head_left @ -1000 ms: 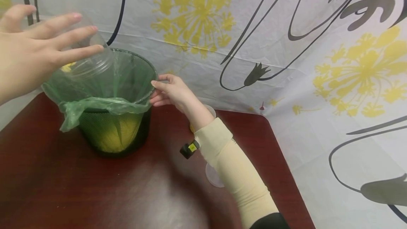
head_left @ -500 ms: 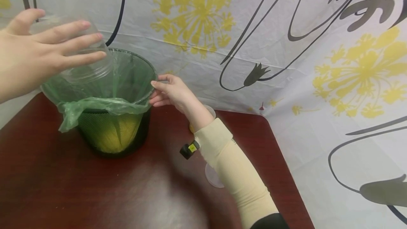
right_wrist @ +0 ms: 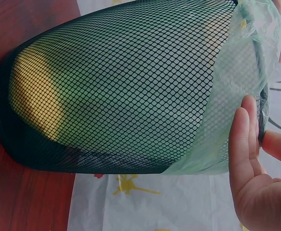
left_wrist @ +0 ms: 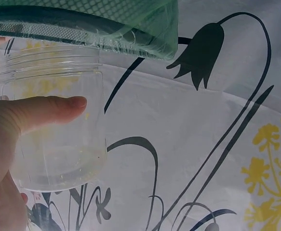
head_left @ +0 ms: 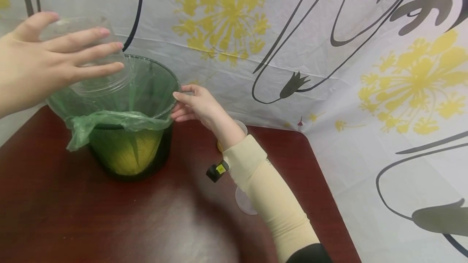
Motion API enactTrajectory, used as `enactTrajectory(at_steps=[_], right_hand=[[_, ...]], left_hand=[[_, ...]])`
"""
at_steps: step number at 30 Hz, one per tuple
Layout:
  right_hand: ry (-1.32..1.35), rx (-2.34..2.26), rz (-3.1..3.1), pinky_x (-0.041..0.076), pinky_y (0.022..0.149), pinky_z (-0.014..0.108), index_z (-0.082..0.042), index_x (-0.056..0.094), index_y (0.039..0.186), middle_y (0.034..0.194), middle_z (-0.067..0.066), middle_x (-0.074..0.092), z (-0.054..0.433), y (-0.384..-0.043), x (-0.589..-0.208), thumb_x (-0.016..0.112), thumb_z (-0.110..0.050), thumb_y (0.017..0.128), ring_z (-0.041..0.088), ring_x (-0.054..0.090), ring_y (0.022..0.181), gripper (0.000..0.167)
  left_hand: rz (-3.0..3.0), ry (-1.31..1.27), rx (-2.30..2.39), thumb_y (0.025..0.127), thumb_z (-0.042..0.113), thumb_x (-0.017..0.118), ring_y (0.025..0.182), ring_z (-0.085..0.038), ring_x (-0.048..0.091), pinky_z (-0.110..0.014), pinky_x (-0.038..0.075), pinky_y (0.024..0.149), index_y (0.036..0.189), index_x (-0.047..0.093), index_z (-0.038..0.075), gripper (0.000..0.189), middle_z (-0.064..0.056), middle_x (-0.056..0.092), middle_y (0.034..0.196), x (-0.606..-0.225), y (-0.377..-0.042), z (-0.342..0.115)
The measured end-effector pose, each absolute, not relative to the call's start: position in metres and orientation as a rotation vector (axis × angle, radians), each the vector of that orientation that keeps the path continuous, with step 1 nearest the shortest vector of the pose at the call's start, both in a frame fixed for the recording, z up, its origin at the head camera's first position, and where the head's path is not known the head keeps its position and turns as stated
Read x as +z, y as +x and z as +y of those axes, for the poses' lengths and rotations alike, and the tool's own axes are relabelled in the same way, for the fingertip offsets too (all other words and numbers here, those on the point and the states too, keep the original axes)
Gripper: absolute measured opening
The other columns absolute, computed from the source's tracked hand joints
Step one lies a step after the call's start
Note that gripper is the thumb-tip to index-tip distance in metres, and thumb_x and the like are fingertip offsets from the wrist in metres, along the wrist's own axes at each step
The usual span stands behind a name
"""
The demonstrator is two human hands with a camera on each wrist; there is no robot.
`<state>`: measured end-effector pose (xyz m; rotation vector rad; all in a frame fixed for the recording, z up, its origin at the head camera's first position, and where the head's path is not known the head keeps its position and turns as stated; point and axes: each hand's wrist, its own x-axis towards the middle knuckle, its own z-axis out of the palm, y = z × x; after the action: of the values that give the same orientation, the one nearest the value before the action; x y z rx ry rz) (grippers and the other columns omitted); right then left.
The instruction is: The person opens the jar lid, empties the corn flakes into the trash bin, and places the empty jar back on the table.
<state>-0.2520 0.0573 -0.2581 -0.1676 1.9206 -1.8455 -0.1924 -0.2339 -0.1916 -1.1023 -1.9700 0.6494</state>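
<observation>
While the left hand [head_left: 55, 62] is gripping the clear jar [left_wrist: 65, 144] between thumb and spread fingers at the opening of the bin [head_left: 146, 145], its smooth wall is, I judge, risking a slip inside, the loose liner [head_left: 120, 121] a snag; the jar's mouth is pointing down toward the bin, its long axis slanting; beyond, the right hand [head_left: 195, 104] is pinching the bin's rim

Head view faces forward-down; wrist views close; all share mesh bin [head_left: 146, 149].

Bin [right_wrist: 130, 86] black mesh; liner [head_left: 122, 120] green; jar [left_wrist: 65, 142] colourless; table [head_left: 146, 218] dark red; backdrop [head_left: 325, 108] white, yellow and grey flowers.
</observation>
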Motion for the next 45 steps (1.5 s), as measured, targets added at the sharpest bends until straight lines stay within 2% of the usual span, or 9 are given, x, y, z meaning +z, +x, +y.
enactTrajectory(at_steps=[19, 22, 24, 26, 29, 32, 37, 42, 45], right_hand=[[-0.168, -1.853, 1.921, 0.057, 0.066, 0.038, -0.005, 0.033, 0.144, 0.073, 0.016, 0.062, 0.057, -0.252, -0.259, 0.056, -0.014, 0.097, 0.023, 0.065, 0.059, 0.053], [-0.168, -1.852, 1.921, 0.057, 0.065, 0.038, -0.004, 0.032, 0.144, 0.073, 0.016, 0.062, 0.057, -0.252, -0.259, 0.056, -0.014, 0.097, 0.022, 0.065, 0.059, 0.053], [-0.167, -1.852, 1.922, 0.057, 0.065, 0.037, -0.004, 0.032, 0.144, 0.073, 0.016, 0.062, 0.056, -0.253, -0.259, 0.055, -0.013, 0.097, 0.022, 0.065, 0.059, 0.053], [-0.167, -1.856, 1.923, 0.057, 0.064, 0.037, -0.003, 0.032, 0.144, 0.072, 0.016, 0.061, 0.056, -0.253, -0.259, 0.055, -0.012, 0.097, 0.023, 0.065, 0.059, 0.053], [-0.169, -1.872, 1.920, 0.057, 0.063, 0.037, -0.001, 0.032, 0.143, 0.071, 0.017, 0.061, 0.055, -0.253, -0.259, 0.055, -0.011, 0.097, 0.023, 0.065, 0.058, 0.052], [-0.178, -1.887, 1.916, 0.057, 0.063, 0.038, 0.000, 0.032, 0.142, 0.071, 0.018, 0.062, 0.055, -0.252, -0.260, 0.055, -0.010, 0.097, 0.024, 0.065, 0.058, 0.051], [-0.171, -1.885, 1.916, 0.057, 0.064, 0.038, -0.001, 0.033, 0.142, 0.072, 0.018, 0.062, 0.055, -0.253, -0.259, 0.056, -0.011, 0.097, 0.024, 0.065, 0.058, 0.051], [-0.167, -1.872, 1.920, 0.057, 0.066, 0.039, -0.003, 0.033, 0.143, 0.073, 0.018, 0.061, 0.055, -0.253, -0.258, 0.056, -0.012, 0.097, 0.024, 0.065, 0.059, 0.052], [-0.170, -1.873, 1.919, 0.057, 0.065, 0.039, -0.003, 0.032, 0.143, 0.073, 0.017, 0.061, 0.055, -0.253, -0.258, 0.055, -0.012, 0.097, 0.024, 0.065, 0.059, 0.052]], left_hand=[[-2.052, -1.120, 0.674, 0.078, -0.032, 0.017, 0.142, -0.027, 0.018, -0.059, 0.018, 0.105, 0.153, -0.009, 0.023, 0.096, -0.014, 0.014, 0.158, -0.198, -0.194, -0.242], [-1.936, -0.907, 1.083, 0.080, -0.031, 0.024, 0.143, -0.027, 0.016, -0.055, 0.022, 0.106, 0.149, -0.018, 0.006, 0.089, -0.017, 0.017, 0.156, -0.205, -0.195, -0.247], [-1.939, -0.880, 1.155, 0.080, -0.030, 0.025, 0.143, -0.027, 0.015, -0.055, 0.023, 0.104, 0.146, -0.024, 0.005, 0.089, -0.019, 0.018, 0.155, -0.209, -0.197, -0.252], [-1.960, -0.866, 1.198, 0.079, -0.029, 0.030, 0.143, -0.028, 0.013, -0.055, 0.024, 0.103, 0.144, -0.029, 0.005, 0.094, -0.020, 0.017, 0.155, -0.212, -0.197, -0.255], [-2.111, -1.000, 0.941, 0.076, -0.030, 0.031, 0.143, -0.029, 0.013, -0.058, 0.022, 0.101, 0.144, -0.031, 0.018, 0.105, -0.021, 0.016, 0.155, -0.213, -0.199, -0.258], [-2.074, -0.981, 1.015, 0.077, -0.029, 0.030, 0.143, -0.029, 0.012, -0.058, 0.023, 0.101, 0.142, -0.035, 0.014, 0.101, -0.022, 0.015, 0.155, -0.213, -0.200, -0.258], [-2.055, -0.976, 1.007, 0.077, -0.029, 0.025, 0.143, -0.029, 0.014, -0.058, 0.024, 0.100, 0.144, -0.031, 0.014, 0.097, -0.021, 0.017, 0.155, -0.213, -0.201, -0.259], [-1.610, -0.600, 1.746, 0.084, -0.021, 0.041, 0.143, -0.028, 0.011, -0.051, 0.028, 0.103, 0.143, -0.017, -0.010, 0.083, -0.021, 0.020, 0.154, -0.216, -0.202, -0.258], [-1.561, -0.586, 1.814, 0.085, -0.020, 0.041, 0.144, -0.028, 0.010, -0.050, 0.028, 0.103, 0.145, -0.011, -0.011, 0.080, -0.020, 0.021, 0.154, -0.216, -0.202, -0.258]])
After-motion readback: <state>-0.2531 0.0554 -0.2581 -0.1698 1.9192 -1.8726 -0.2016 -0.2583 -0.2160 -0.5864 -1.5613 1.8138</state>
